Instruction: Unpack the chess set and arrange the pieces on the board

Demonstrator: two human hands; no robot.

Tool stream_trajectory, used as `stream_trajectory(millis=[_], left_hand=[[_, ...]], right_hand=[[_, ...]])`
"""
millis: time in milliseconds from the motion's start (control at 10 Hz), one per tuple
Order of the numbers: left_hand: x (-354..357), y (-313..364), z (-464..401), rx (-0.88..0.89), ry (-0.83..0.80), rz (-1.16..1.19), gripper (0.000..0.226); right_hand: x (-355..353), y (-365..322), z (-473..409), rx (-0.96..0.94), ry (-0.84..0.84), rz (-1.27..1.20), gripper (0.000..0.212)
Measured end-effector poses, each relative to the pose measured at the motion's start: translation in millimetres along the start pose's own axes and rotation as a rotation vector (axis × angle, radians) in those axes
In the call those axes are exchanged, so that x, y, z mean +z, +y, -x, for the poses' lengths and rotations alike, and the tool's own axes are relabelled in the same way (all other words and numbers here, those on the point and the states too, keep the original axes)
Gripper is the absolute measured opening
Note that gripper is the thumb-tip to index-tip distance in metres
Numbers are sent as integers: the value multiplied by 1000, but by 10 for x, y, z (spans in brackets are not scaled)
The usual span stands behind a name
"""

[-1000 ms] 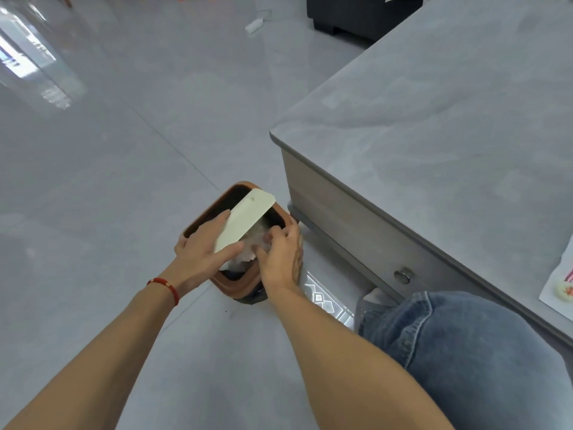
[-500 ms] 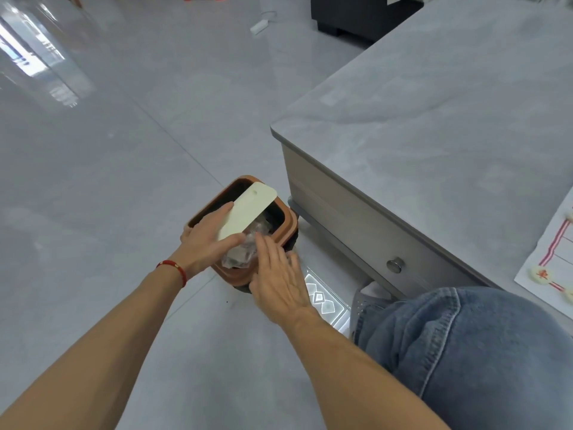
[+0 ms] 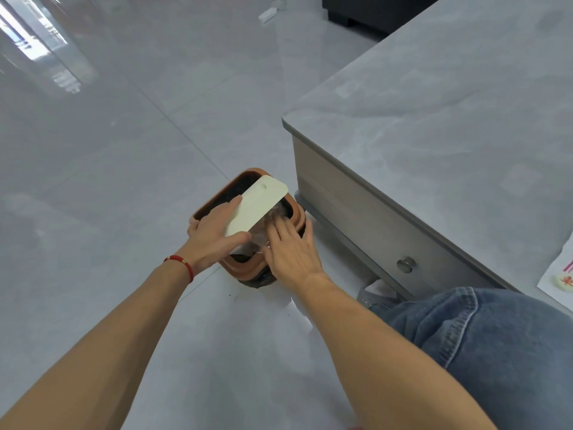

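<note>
Clear plastic wrapper (image 3: 259, 235) sits in the brown bin (image 3: 248, 271) beside the counter (image 3: 434, 125). Left hand (image 3: 214, 234) pinches its cream card (image 3: 257, 209); right hand (image 3: 291, 249) presses flat-fingered. Advisable: release both fully inside. Board paper (image 3: 558, 274) lies on the counter.

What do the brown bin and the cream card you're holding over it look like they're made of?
Bin: probably moulded plastic, matte terracotta brown, with a smooth thick rim and a dark liner bag inside. Cream card: likely stiff card or thin plastic, flat, matte, with rounded corners and a hang slot; left hand pinches it.
</note>
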State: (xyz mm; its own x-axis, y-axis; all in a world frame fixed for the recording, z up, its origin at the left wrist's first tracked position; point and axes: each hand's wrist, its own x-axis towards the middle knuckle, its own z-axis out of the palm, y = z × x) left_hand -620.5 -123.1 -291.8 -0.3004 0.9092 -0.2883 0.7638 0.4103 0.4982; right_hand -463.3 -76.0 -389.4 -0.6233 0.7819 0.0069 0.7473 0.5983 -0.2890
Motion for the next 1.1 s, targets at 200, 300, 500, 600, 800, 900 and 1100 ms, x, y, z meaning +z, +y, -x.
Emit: stream_trajectory(millis=[200,300,500,600,800,900,1100], left_hand=[[36,-109,-50,24,2,-55,88],[40,-133,-72,38,1,-59,87],[126,-265,-141,60,17,-84,91],[174,-330,-187,67,29,-65,92],[232,-335,-143,86,88,-146,96],[331,-307,-110,87,163,-275,101],[584,-160,1,26,262,-474,91]], right_hand=[[148,-28,394,-133,9,-45,45],[101,64,344,-148,-24,6,56],[31,44,8,-263,-278,73,63],[-61,138,52,-292,-248,97,79],[-191,87,600,-89,-116,-32,63],[-529,133,579,73,-225,1,22],[-1134,302,537,194,-200,-171,25]])
